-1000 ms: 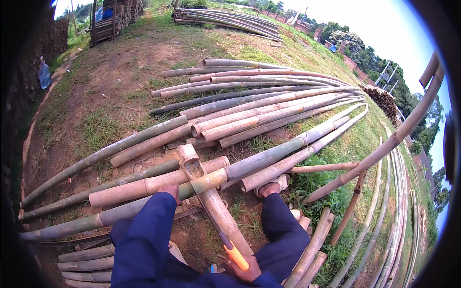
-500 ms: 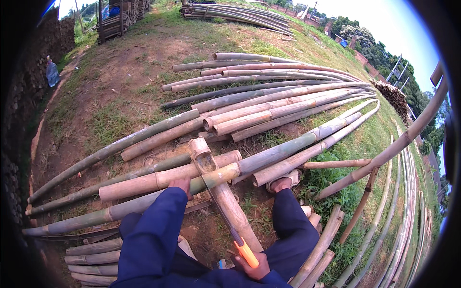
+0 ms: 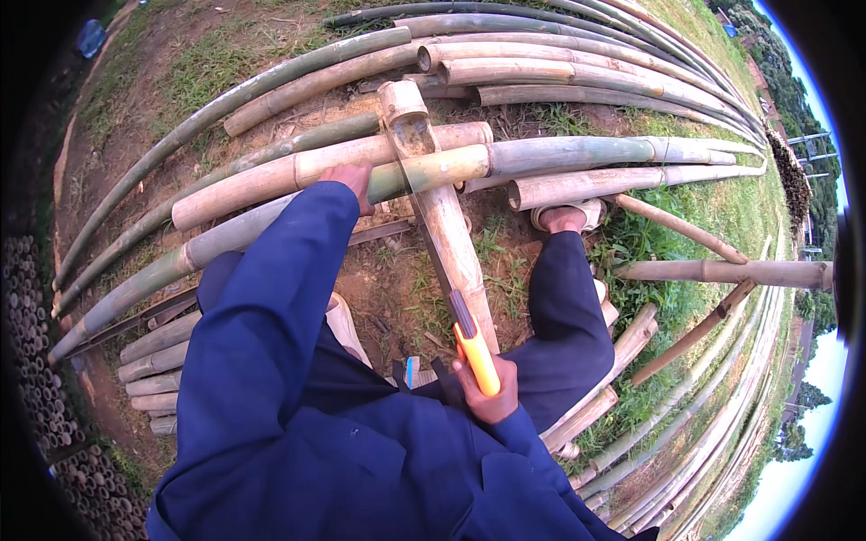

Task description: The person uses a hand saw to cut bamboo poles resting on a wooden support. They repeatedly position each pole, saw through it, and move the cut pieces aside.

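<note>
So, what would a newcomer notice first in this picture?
First, the short cut bamboo piece at the centre, lying across long bamboo poles. The right hand grips an orange-handled saw against it near the lower edge, while the left hand presses on a pole.

Two hands show: the left hand (image 3: 350, 177) and the right hand (image 3: 487, 397). One saw (image 3: 471, 343) with an orange handle. One short notched bamboo piece (image 3: 442, 212) lies across the long poles. One foot in a sandal (image 3: 565, 216) is in view. Long bamboo poles (image 3: 577, 155) fan across the ground, roughly a dozen or more; the exact number cannot be told as they run out of view. One stack of cut bamboo ends (image 3: 36, 361) sits at the left, far too many to count. One small blue thing (image 3: 411, 370) lies by the knees.
</note>
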Tool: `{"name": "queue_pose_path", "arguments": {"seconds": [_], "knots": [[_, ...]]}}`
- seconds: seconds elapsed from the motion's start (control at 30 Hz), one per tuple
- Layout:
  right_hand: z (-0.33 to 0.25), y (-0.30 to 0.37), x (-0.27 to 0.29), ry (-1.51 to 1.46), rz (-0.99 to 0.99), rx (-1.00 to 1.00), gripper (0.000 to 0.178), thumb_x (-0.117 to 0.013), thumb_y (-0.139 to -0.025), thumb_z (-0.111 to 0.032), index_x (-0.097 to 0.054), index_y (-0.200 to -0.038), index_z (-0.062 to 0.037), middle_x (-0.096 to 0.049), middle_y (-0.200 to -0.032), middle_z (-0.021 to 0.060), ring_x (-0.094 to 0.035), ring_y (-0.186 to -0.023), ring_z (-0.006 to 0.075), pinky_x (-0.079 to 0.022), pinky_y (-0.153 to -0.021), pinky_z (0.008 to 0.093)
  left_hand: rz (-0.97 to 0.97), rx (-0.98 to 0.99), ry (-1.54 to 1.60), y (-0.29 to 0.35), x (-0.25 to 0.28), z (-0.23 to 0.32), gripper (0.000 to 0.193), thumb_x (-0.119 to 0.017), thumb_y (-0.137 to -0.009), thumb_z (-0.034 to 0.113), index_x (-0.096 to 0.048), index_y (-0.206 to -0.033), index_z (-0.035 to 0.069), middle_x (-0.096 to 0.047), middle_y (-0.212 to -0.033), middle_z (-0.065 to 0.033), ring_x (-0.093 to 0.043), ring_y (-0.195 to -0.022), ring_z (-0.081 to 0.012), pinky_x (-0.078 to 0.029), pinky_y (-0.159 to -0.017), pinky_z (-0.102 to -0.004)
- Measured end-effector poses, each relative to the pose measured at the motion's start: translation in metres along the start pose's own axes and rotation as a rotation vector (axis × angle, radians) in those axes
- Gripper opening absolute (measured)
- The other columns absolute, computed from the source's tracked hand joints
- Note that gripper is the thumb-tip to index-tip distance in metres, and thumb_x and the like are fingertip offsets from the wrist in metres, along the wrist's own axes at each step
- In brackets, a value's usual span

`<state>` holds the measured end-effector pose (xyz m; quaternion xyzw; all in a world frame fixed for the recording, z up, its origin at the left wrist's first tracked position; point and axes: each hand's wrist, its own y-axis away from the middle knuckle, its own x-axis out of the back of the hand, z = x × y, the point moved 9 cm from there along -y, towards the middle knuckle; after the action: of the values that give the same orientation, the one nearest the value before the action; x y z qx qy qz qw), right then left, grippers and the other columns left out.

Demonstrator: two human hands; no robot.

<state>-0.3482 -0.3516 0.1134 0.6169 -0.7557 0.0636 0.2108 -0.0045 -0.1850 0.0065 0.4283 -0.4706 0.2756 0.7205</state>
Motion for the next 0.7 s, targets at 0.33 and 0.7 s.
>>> {"name": "queue_pose_path", "arguments": {"seconds": [0.33,0.7], "knots": [[0.028,0.013,-0.007,-0.083,0.003,-0.084,0.021,-0.074,-0.092,-0.008,-0.073,-0.111,0.0022,-0.071,-0.077,0.0094,-0.068,-0.068,0.0162,-0.054,-0.067,0.03,-0.061,0.011,-0.019,-0.001,-0.003,0.0,0.07,-0.087,-0.069,0.035,-0.059,-0.125,0.002,-0.073,-0.108,-0.0239,-0.069,-0.108,-0.0409,-0.053,-0.096,-0.0491],[0.015,-0.124,-0.017,0.012,0.012,0.127,0.029,-0.078,-0.091,-0.028,-0.068,-0.092,0.0,-0.063,-0.07,0.0172,-0.061,-0.061,0.0297,-0.049,-0.064,0.0415,-0.041,-0.01,-0.058,-0.022,0.005,0.013,0.08,-0.088,-0.066,0.051,-0.061,-0.125,0.003,-0.073,-0.112,-0.021,-0.07,-0.109,-0.0374,-0.053,-0.098,-0.0462]]}}
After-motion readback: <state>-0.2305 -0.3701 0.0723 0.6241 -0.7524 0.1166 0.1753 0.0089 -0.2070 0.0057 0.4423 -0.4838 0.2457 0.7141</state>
